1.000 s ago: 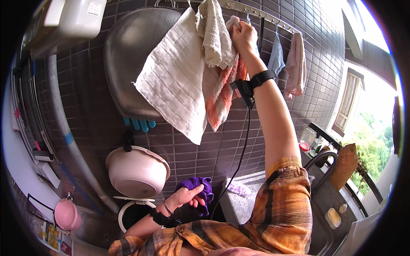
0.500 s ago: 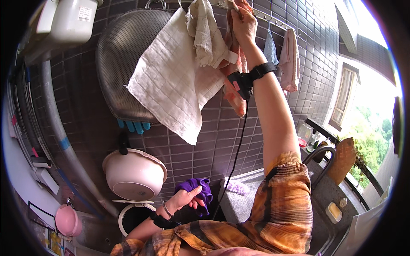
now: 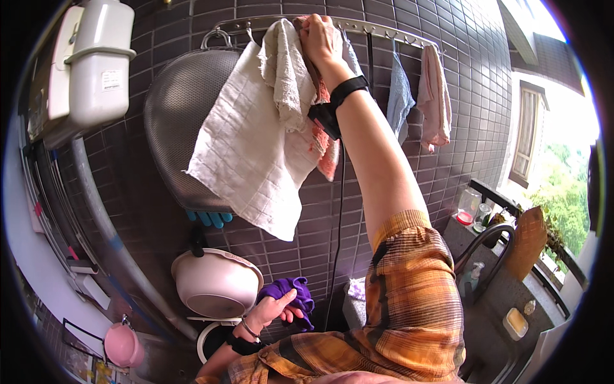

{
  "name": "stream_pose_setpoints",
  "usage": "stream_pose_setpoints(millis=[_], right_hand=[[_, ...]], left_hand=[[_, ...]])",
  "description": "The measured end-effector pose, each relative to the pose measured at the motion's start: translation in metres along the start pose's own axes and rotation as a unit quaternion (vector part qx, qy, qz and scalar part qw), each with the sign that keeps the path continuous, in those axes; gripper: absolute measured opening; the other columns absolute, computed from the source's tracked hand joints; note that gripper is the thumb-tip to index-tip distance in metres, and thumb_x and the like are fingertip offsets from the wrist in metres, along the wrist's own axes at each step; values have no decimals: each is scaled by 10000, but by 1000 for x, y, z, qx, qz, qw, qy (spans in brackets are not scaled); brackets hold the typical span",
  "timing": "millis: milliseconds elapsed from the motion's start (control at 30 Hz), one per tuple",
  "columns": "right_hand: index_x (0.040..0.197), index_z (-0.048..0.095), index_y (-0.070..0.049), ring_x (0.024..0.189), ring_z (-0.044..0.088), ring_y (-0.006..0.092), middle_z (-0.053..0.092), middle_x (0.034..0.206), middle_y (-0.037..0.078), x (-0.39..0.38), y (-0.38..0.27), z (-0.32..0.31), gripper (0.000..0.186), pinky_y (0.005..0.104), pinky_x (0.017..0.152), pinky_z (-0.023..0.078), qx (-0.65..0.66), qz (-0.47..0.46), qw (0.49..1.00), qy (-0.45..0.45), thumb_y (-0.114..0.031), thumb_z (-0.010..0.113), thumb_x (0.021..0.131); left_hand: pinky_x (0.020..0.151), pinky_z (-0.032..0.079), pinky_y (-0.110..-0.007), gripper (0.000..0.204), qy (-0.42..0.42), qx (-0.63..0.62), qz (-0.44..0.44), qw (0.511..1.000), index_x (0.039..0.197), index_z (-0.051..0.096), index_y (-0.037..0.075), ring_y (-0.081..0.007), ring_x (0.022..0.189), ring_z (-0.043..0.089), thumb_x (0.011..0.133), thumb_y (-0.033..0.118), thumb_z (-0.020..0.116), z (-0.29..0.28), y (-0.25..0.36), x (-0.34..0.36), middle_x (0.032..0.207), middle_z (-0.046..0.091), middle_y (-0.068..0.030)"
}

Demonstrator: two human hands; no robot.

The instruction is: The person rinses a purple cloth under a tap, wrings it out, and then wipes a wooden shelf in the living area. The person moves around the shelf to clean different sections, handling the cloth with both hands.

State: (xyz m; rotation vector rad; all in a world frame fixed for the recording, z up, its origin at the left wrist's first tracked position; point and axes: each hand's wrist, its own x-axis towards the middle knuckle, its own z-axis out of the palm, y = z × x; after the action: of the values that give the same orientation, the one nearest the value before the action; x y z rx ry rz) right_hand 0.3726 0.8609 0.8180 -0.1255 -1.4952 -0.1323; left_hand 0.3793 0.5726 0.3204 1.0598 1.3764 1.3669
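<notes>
Towel [image 3: 328,161] in coral and white hangs in the head view at the hook rail [image 3: 382,31], its top bunched in the right hand [image 3: 321,41]. Well below the rail, the left hand [image 3: 268,310] loosely grips a purple cloth [image 3: 288,289]. White cloth [image 3: 240,150] hangs under the rail's left part, pink cloth [image 3: 436,96] from its right end.

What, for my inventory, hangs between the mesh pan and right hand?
Between the mesh pan and right hand, the head view shows a white cloth and cream towel.
</notes>
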Motion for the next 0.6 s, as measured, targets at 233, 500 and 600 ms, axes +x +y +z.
stream_pose_setpoints(millis=[233, 500, 600], right_hand=[[1104, 548, -17, 969, 672, 376, 695, 985, 216, -10, 1, -12, 416, 450, 861, 523, -48, 119, 992, -14, -215, 691, 768], [971, 716, -63, 921, 687, 369, 702, 981, 207, -33, 9, -27, 373, 444, 832, 538, -103, 111, 984, -91, -337, 692, 719], [997, 708, -66, 936, 683, 374, 701, 997, 210, -44, 10, -31, 409, 442, 839, 537, -70, 137, 982, -112, -382, 699, 737]], left_hand=[[490, 453, -181, 344, -14, -9, -29, 999, 1077, 630, 75, -88, 548, 599, 1036, 372, 463, 4, -4, 10, 804, 721, -102], [503, 463, -186, 387, -28, -12, -28, 999, 978, 650, 53, -103, 568, 619, 1045, 369, 437, 6, -15, 24, 823, 724, -125], [511, 462, -191, 438, -28, 1, -54, 998, 946, 669, 45, -99, 572, 615, 1043, 398, 429, 8, -19, 26, 827, 726, -122]])
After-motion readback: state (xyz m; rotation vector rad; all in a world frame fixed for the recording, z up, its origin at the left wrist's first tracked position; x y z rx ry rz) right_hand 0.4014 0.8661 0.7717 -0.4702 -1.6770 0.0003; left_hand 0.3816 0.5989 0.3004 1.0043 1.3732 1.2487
